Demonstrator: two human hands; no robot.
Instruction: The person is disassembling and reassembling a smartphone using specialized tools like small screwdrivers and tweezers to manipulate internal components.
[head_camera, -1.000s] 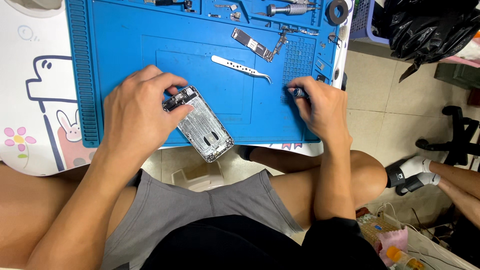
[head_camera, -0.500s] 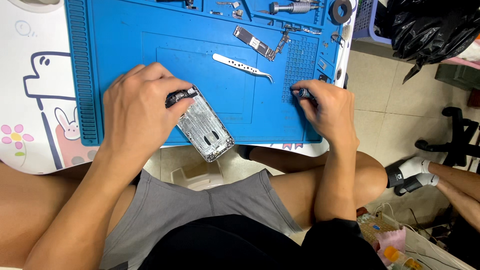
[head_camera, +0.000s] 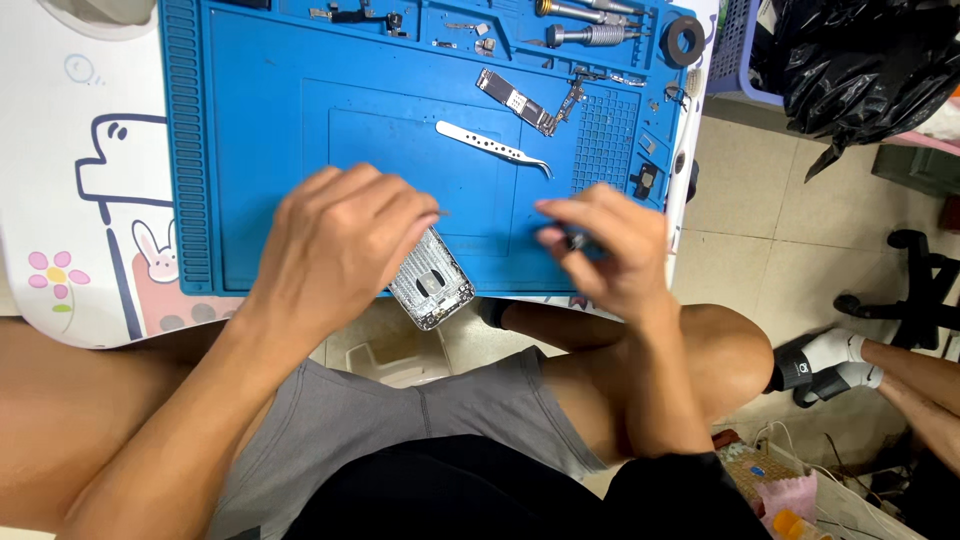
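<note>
left hand (head_camera: 335, 240) curled over opened phone shell (head_camera: 432, 281) at near edge of blue mat (head_camera: 260, 120); right hand (head_camera: 605, 245) pinches small dark tool (head_camera: 575, 241), blurred; tweezers (head_camera: 492, 148) beyond.

Left hand (head_camera: 340, 245) laid over the top of an opened silver phone housing (head_camera: 432, 282) at the near edge of a blue silicone repair mat (head_camera: 260, 120). Right hand (head_camera: 610, 250) pinching a small dark tool (head_camera: 577, 241), blurred. Silver metal tweezers (head_camera: 492, 148) and green circuit board (head_camera: 515, 102) beyond, on the mat. White cartoon-printed desk (head_camera: 80, 190) underneath.
</note>
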